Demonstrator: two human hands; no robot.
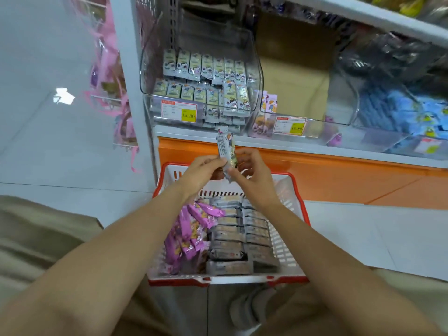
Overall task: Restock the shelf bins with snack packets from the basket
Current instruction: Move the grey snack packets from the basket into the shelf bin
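A red and white basket point(299, 214) stands on the floor below the shelf, holding rows of grey snack packets point(230, 238) and a heap of pink packets point(191, 229) on its left side. Above the basket's far rim, my left hand point(203, 170) and my right hand point(252, 175) both pinch one grey snack packet point(228, 151), held upright. Straight above it sits a clear shelf bin point(201, 76) filled with several matching grey packets. The clear bin to its right point(291, 98) holds only a few pink packets in its near left corner.
A third clear bin point(400, 110) at the right holds blue packets. The orange shelf base point(339, 175) runs behind the basket. Pink ribboned goods point(114, 81) hang on the shelf end at left. My trouser legs and a shoe point(252, 309) are under the basket.
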